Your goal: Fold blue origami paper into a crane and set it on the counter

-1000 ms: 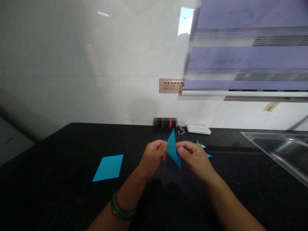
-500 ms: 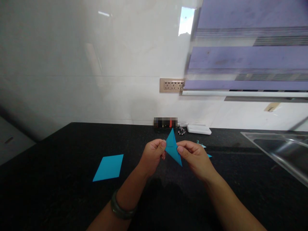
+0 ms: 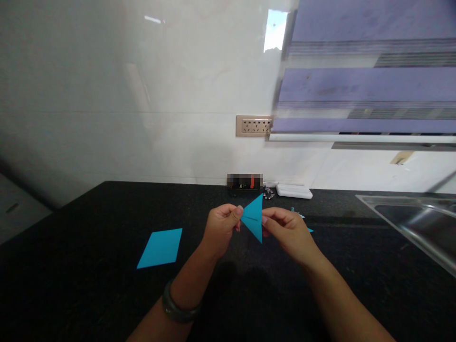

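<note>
A blue folded paper [image 3: 253, 217], triangular with a crease across its middle, is held up above the dark counter between both hands. My left hand [image 3: 221, 229] pinches its pointed left corner between thumb and fingers. On the other side, my right hand [image 3: 288, 232] pinches the upright right edge near its middle, its fingertips partly behind the paper. Flat on the counter to the left lies a blue sheet of paper [image 3: 160, 248]. Behind my right hand, small blue paper points [image 3: 309, 231] stick out, mostly hidden.
Against the wall stand a dark box [image 3: 245, 182] with a blurred-out top and a white flat case [image 3: 294, 191]. A beaded loop [image 3: 268, 193] lies between them. A metal sink [image 3: 409, 213] is set into the counter [image 3: 107, 294] at right. Wall sockets [image 3: 254, 126] are above.
The folded paper has turned so its right edge stands upright and its face opens toward me. My left hand has shifted slightly left. The flat sheet stays put.
</note>
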`<state>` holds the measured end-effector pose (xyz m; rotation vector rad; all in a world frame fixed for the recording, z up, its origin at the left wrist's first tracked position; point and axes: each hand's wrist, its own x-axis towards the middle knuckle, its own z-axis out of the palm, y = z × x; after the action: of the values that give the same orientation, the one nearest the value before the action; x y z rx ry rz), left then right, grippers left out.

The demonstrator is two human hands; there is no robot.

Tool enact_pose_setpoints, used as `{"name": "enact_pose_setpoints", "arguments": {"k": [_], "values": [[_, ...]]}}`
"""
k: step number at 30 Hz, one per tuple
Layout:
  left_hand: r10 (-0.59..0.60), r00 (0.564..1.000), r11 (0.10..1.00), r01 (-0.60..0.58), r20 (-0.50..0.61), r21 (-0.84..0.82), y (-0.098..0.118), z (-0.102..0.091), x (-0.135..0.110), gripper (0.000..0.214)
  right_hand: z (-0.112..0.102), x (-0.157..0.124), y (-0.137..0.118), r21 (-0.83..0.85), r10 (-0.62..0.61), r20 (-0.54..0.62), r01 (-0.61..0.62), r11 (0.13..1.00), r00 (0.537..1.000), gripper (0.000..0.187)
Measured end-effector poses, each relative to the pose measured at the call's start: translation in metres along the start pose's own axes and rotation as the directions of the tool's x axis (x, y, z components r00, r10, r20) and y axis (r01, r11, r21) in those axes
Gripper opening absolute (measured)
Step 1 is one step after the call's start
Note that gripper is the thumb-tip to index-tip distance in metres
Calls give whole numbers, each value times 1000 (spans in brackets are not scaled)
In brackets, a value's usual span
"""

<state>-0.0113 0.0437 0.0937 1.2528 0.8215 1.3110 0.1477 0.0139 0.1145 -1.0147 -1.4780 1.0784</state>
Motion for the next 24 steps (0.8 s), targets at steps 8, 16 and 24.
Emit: {"name": "enact_pose_setpoints", "arguments": {"k": [8, 16, 24], "values": [[-76, 996, 997, 76, 37, 11, 3, 11, -6, 29, 7, 2, 4, -130, -18, -53, 11, 991, 998, 4], [-304, 952, 952, 305, -22, 14, 6, 16, -3, 42, 2, 6, 14, -388, -250, -112, 189, 902, 962, 12], [-334, 937, 942, 326, 105, 83, 10, 13, -7, 39, -4, 5, 10, -585, -391, 73, 357, 728, 917, 17]]}}
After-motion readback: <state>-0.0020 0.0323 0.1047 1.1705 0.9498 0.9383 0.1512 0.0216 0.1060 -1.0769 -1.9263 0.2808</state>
